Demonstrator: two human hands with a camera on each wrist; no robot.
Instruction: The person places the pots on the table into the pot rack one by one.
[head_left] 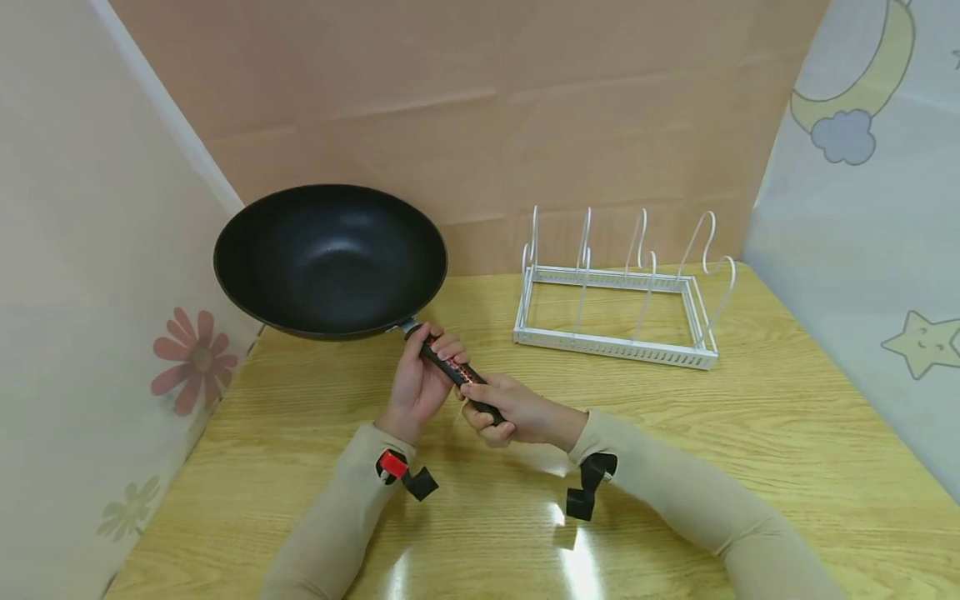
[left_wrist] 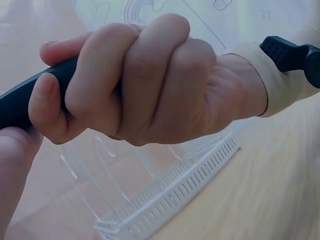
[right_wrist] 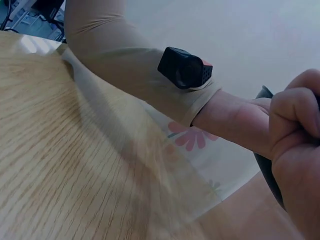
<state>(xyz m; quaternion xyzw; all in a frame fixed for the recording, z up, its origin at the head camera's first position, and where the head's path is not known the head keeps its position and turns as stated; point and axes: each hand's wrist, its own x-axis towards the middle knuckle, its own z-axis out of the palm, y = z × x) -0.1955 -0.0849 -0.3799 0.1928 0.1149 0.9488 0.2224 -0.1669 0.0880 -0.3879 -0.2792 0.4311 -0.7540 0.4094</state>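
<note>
A deep black wok is held up at the left above the table, tilted so its inside faces me in the head view. Its long black handle slants down to the right and has a patterned patch. My left hand grips the handle close to the bowl, thumb along it. Lower down, my right hand holds the handle's end, thumb on top. In the left wrist view the curled right hand wraps the dark handle. Part of the wok's dark rim shows behind the hands in the right wrist view.
A white wire rack with several upright curved dividers stands on the wooden table, right of the wok. A brown backdrop closes the back. White decorated panels flank both sides.
</note>
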